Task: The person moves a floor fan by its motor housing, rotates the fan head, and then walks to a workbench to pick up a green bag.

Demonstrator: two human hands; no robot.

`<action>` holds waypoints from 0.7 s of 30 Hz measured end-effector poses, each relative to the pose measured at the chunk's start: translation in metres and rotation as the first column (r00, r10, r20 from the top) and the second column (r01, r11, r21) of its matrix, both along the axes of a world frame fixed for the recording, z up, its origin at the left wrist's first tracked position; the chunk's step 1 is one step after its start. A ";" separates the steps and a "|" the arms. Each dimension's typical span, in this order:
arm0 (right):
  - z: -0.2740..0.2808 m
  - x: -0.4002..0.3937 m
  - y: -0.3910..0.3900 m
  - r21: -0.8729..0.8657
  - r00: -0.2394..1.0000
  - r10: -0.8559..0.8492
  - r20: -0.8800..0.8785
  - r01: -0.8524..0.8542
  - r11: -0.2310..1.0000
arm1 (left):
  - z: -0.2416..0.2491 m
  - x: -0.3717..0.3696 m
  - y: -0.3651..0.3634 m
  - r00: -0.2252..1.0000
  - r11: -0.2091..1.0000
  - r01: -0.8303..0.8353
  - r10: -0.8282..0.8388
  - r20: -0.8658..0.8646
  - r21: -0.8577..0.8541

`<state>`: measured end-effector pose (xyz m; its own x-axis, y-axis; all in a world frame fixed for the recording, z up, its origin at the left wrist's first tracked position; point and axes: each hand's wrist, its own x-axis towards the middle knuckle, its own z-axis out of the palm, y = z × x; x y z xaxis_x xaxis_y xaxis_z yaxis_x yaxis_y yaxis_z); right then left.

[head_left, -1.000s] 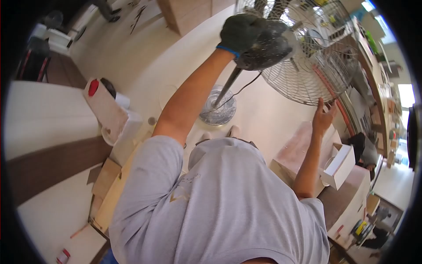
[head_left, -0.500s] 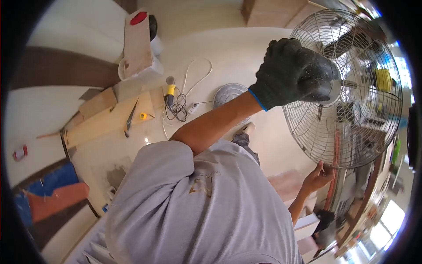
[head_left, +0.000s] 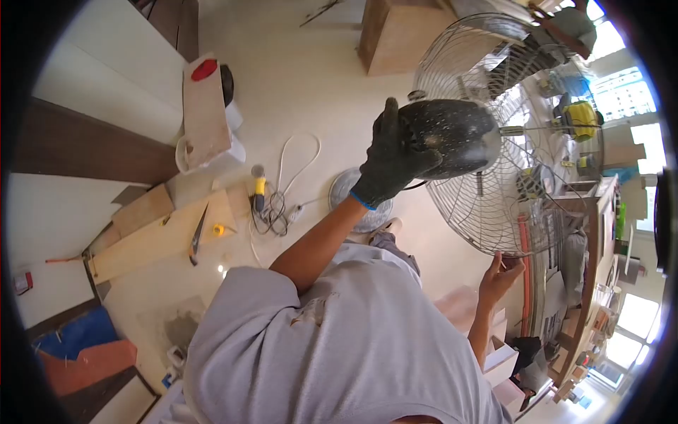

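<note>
A wire-caged fan (head_left: pixel 480 197) with a dark, speckled motor housing (head_left: pixel 452 131) fills the upper right. My left hand (head_left: pixel 399 152), in a dark knit glove with a blue cuff, grips the rear of the housing, its thumb along the lower side. Bare and lower down, my right hand (head_left: pixel 500 279) holds the bottom rim of the wire guard with its fingertips. Below the housing, a round grey base (head_left: pixel 346 198) rests on the floor, partly hidden by my left forearm.
A yellow and black power tool (head_left: pixel 259 194) lies with coiled cable on the floor. Left of it are a wooden board (head_left: pixel 134 237), a handsaw (head_left: pixel 200 237) and a yellow tape roll (head_left: pixel 218 230). A wooden box (head_left: pixel 395 35) stands at the top. Another person (head_left: pixel 572 32) is at the upper right.
The fan and both hands appear further left in the view, which has shifted. My gloved hand now sits further back on the housing, leaving more of it showing. My right hand stays at the lower rim.
</note>
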<state>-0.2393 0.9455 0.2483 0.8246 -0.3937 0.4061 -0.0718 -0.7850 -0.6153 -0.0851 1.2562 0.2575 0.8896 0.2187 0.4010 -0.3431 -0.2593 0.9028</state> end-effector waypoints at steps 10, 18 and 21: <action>0.030 0.029 0.068 0.046 0.995 0.095 0.023 -0.096 0.994 | 0.035 0.055 0.064 0.993 0.962 0.100 -0.081 0.084 -0.254; -0.001 0.105 0.110 0.140 0.985 0.163 -0.057 -0.154 0.978 | 0.030 0.091 0.123 1.000 0.996 -0.008 0.008 -0.005 -0.094; -0.024 0.136 0.121 0.155 0.979 0.205 -0.020 -0.199 0.968 | 0.018 0.122 0.153 1.000 0.999 -0.008 0.007 -0.013 -0.040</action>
<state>-0.1030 1.0663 0.2244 0.9061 -0.2724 0.3237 0.0549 -0.6831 -0.7283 0.0368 1.4093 0.2758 0.8928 0.2409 0.3806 -0.3300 -0.2252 0.9167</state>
